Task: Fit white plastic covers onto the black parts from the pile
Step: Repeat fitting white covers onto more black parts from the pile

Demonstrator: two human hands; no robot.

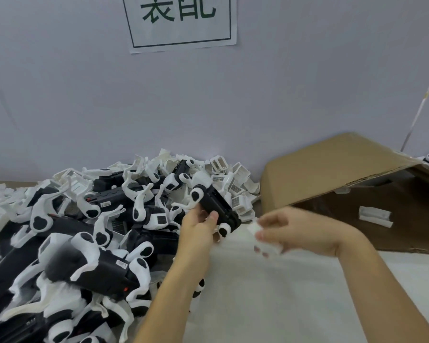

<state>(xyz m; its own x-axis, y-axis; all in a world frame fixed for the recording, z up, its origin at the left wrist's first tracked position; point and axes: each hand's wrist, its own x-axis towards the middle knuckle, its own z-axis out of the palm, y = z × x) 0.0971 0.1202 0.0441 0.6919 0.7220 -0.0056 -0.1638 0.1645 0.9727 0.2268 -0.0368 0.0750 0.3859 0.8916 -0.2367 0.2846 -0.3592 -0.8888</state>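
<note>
Left hand (200,227) around black part (217,204)

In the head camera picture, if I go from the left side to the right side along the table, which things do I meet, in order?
Pile of black and white parts → left hand holding a black part → right hand holding a white cover → cardboard box

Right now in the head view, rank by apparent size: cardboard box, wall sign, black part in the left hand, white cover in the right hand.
1. Cardboard box
2. Wall sign, cut off at the top edge, so only its visible part counts
3. Black part in the left hand
4. White cover in the right hand, blurred and partly hidden
</note>
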